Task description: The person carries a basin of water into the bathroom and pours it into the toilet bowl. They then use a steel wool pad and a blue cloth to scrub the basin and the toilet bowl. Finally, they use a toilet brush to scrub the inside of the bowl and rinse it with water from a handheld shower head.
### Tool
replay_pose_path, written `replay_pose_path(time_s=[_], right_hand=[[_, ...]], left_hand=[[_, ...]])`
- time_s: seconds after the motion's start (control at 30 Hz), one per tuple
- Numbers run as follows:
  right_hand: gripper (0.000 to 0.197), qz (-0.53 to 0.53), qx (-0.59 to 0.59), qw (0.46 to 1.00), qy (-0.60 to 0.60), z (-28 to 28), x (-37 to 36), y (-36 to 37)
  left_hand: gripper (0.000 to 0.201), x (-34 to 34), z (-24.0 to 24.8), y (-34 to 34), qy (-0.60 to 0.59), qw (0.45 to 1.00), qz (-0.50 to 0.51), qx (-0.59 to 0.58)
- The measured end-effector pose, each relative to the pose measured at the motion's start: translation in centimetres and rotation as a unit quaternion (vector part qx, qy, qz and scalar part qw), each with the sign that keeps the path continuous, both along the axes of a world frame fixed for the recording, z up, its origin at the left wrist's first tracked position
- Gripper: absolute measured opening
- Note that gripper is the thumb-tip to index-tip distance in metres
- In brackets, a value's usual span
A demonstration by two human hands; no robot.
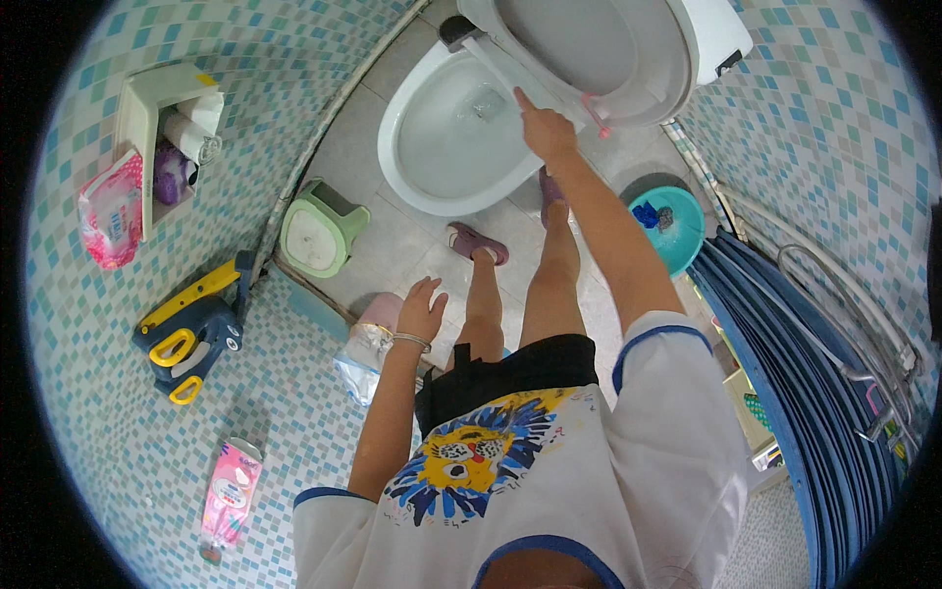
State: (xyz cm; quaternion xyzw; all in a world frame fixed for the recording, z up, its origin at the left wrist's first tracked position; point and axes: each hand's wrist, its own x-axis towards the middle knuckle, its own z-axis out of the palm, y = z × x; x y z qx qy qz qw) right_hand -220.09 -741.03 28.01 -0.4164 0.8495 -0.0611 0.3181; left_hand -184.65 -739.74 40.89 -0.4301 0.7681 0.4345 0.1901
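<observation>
The white toilet bowl [446, 147] is in front of me with its seat and lid [638, 59] raised. My right hand [549, 133] is over the bowl's right rim, index finger stretched forward and the other fingers curled round the white handle of a toilet brush [497, 65]. The grip itself is partly hidden. The brush's dark grey head lies at the rear left rim. A pink piece [601, 123] shows just right of my hand; whether it belongs to the brush or the seat I cannot tell. My left hand [422, 312] hangs empty, fingers apart, with a bracelet on the wrist.
A green stool [319, 236] stands left of the bowl, a turquoise basin [677, 231] to its right. Along the right wall hangs a folded blue curtain [795, 363]. The left wall carries a shelf box [137, 118], a folding step [196, 324] and a pink tissue pack [233, 491].
</observation>
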Motion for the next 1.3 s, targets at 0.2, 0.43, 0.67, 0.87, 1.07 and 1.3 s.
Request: replay_pose_path(time_s=[0.2, 0.43, 0.67, 0.87, 1.07, 1.3], right_hand=[[0.049, -0.082, 0.029, 0.994, -0.064, 2.3, 2.6, 2.7], [0.053, -0.021, -0.029, 0.996, -0.08, 1.0, 7.6, -1.0], [0.051, 0.217, -0.002, 0.964, -0.156, 3.2, 15.6, 5.3], [0.053, 0.271, 0.098, 0.949, -0.13, 5.9, 12.8, 10.4], [0.061, 0.184, 0.008, 0.983, -0.027, 2.2, 11.5, 2.8], [0.065, 0.255, -0.002, 0.963, -0.085, 2.0, 12.7, 7.5]], left_hand=[[0.032, 0.9, 0.1, 0.1, 0.012, 1.0, 0.024, -0.003], [0.034, 2.3, -0.8, 0.1, -0.014, 0.999, 0.029, 0.0], [0.035, 2.9, 0.6, -0.6, -0.008, 0.999, 0.039, 0.003], [0.035, 4.3, 0.3, 0.1, -0.013, 0.999, 0.052, 0.005], [0.034, 3.7, 0.0, 0.7, -0.013, 0.999, 0.033, 0.0], [0.034, 2.5, 0.2, 0.2, -0.021, 0.999, 0.041, 0.002]])
